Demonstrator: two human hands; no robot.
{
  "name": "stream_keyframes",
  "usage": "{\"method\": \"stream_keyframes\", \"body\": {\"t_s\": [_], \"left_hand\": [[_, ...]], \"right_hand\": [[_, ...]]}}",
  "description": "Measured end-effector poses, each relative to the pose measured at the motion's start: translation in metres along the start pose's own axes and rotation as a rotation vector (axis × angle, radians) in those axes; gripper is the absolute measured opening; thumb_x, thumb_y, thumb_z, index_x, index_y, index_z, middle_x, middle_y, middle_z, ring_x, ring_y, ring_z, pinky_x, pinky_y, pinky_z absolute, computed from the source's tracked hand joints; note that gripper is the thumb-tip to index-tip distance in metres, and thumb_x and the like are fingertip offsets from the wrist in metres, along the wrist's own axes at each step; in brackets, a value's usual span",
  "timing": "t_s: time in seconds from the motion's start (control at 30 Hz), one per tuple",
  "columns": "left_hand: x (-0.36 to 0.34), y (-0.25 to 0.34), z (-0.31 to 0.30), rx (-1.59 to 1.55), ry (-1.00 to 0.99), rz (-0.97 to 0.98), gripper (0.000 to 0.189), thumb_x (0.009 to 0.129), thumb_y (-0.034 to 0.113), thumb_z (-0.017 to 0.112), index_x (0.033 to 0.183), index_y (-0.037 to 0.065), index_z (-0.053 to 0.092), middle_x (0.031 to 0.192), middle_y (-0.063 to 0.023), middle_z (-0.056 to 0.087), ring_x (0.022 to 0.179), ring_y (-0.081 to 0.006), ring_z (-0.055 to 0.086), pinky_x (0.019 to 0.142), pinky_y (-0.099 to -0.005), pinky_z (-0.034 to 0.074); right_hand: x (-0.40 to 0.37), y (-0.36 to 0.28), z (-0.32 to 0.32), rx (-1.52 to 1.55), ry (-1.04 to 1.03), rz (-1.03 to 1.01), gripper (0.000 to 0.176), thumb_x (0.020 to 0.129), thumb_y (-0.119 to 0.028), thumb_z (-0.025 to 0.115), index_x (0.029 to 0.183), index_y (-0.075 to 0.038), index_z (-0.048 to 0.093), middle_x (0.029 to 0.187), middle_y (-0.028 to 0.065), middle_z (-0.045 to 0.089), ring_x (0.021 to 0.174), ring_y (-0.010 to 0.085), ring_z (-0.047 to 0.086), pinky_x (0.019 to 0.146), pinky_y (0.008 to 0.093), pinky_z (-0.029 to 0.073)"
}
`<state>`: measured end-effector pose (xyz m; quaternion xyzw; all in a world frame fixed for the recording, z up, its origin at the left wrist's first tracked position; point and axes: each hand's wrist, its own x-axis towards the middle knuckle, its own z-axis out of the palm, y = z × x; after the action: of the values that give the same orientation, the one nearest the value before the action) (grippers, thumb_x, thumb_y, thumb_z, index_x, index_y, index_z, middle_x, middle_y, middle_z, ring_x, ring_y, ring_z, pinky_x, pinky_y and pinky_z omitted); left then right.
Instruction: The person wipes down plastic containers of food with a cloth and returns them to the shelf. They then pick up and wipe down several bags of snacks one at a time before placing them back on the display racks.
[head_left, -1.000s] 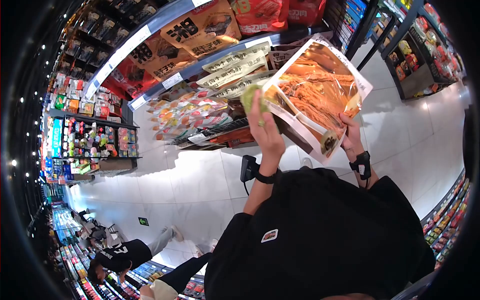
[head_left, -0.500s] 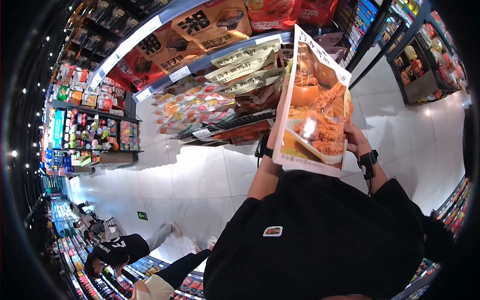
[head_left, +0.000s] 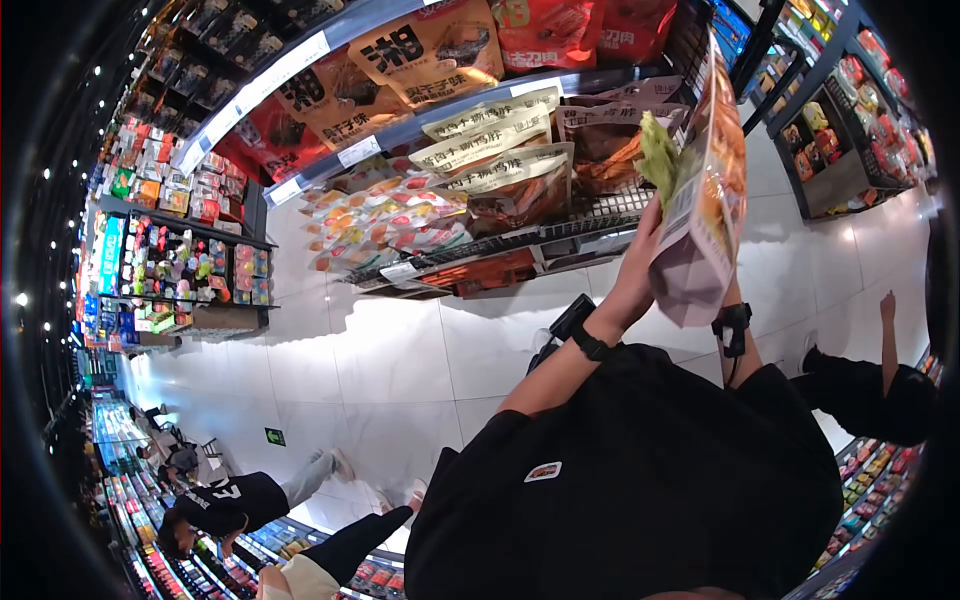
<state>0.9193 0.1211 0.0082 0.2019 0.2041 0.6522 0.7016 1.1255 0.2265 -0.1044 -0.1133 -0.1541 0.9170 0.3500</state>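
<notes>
A large printed food packet (head_left: 715, 190) is turned nearly edge-on, its pictured front facing right and its pale folded base toward me. My left hand (head_left: 632, 283) grips its left side, fingers partly hidden against it. Behind the lower right edge is my right hand (head_left: 735, 292); its fingers are hidden, and only the part near the wrist shows. Beyond the packet, a wire shelf (head_left: 600, 215) bears brown packets (head_left: 600, 140) and cream-topped packets (head_left: 515, 185). Green leaves printed on a packet surface show beside my left fingertips.
Orange pouches (head_left: 425, 50) and red pouches (head_left: 545, 35) line the upper shelf. Another rack (head_left: 850, 140) stands at the right. A person in black (head_left: 870, 390) is at the lower right; another person (head_left: 235, 505) is at the lower left. Pale floor tiles (head_left: 390, 350) lie between.
The packet has turned from front-facing to nearly edge-on and moved right. My left hand has come into view on its side, while my right hand is now mostly hidden. More of a person shows at right.
</notes>
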Motion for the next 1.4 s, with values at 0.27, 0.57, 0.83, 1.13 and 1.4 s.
{"method": "stream_keyframes", "body": {"t_s": [0.27,0.57,0.83,1.13,1.4], "left_hand": [[-0.016,0.017,-0.036,-0.053,0.109,-0.020,0.050,0.096,0.005,0.050,0.143,0.012,0.034,0.134,-0.0104,0.050,0.119,-0.0204,0.054,0.098,-0.0371,0.048],[-0.123,0.033,-0.156,-0.059,0.324,0.007,0.058,0.087,0.001,0.048,0.143,-0.001,0.034,0.137,-0.0184,0.051,0.117,-0.0344,0.058,0.099,-0.0490,0.050],[-0.145,0.011,-0.140,0.200,0.548,-0.112,0.047,0.094,0.015,0.064,0.135,0.001,0.045,0.122,-0.0104,0.060,0.105,-0.0212,0.062,0.084,-0.0365,0.055],[-0.181,-0.020,-0.144,0.061,0.819,-0.011,0.043,0.093,0.011,0.061,0.132,0.001,0.047,0.115,-0.0105,0.061,0.093,-0.0233,0.064,0.080,-0.0406,0.057],[-0.162,-0.042,-0.138,0.136,0.855,-0.096,0.041,0.084,0.000,0.060,0.125,-0.003,0.053,0.111,-0.0121,0.063,0.090,-0.0222,0.066,0.076,-0.0327,0.055]], "right_hand": [[-0.002,-0.041,0.047,-0.449,0.196,-0.226,0.050,0.097,-0.014,0.056,0.143,-0.003,0.038,0.134,0.0153,0.055,0.113,0.0255,0.063,0.099,0.0403,0.052],[0.073,-0.084,0.014,-1.068,0.307,-0.507,0.033,0.092,-0.013,0.069,0.120,-0.002,0.057,0.107,0.0042,0.066,0.095,0.0126,0.063,0.084,0.0297,0.051],[0.181,-0.064,-0.043,-1.573,0.152,-0.303,0.017,0.088,-0.006,0.069,0.103,0.001,0.065,0.090,0.0007,0.066,0.083,0.0104,0.058,0.077,0.0278,0.047],[0.213,-0.030,-0.063,-0.999,0.181,-0.099,0.020,0.084,0.005,0.066,0.104,0.001,0.064,0.096,0.0060,0.070,0.083,0.0146,0.067,0.075,0.0291,0.056],[0.216,-0.029,-0.100,-1.002,0.130,-0.155,0.024,0.080,0.004,0.071,0.104,0.001,0.067,0.091,0.0057,0.072,0.078,0.0142,0.069,0.072,0.0286,0.056]]}}
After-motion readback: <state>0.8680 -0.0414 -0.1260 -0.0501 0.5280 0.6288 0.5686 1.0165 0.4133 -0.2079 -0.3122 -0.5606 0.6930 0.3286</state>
